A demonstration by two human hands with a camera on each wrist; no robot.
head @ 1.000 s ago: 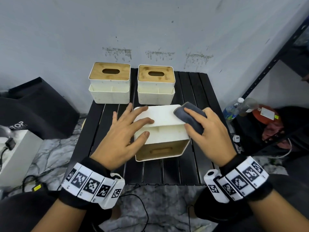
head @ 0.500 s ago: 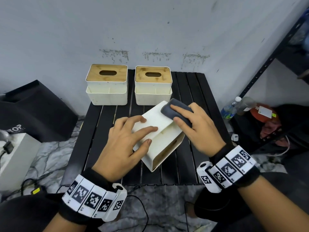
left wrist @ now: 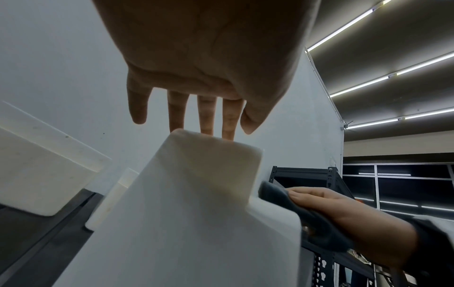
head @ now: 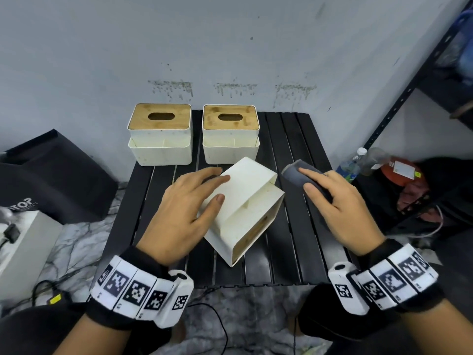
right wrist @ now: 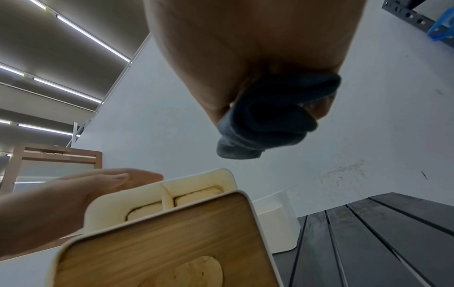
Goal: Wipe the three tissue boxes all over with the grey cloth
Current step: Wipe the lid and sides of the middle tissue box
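On the black slatted surface, your nearest tissue box lies tipped on its side and turned at an angle, its wooden lid facing you and to your right, its white underside and back up. That pose looks chosen to bring faces within reach that stay hidden when the box stands upright. Your left hand rests on it with fingers nearly straight and spread, thumb against the near edge, pressing rather than gripping, which should pin the box against a sideways rub. Your right hand has its fingers curled over the bunched grey cloth, held just beside the box's far right corner; from the left wrist view the cloth seems to touch the stepped edge there, though whether there is contact cannot be told from the head view. At the back, near the wall, the other two tissue boxes stand upright side by side, lids up, well apart from your hands. I judge you are midway through the first box's sides.
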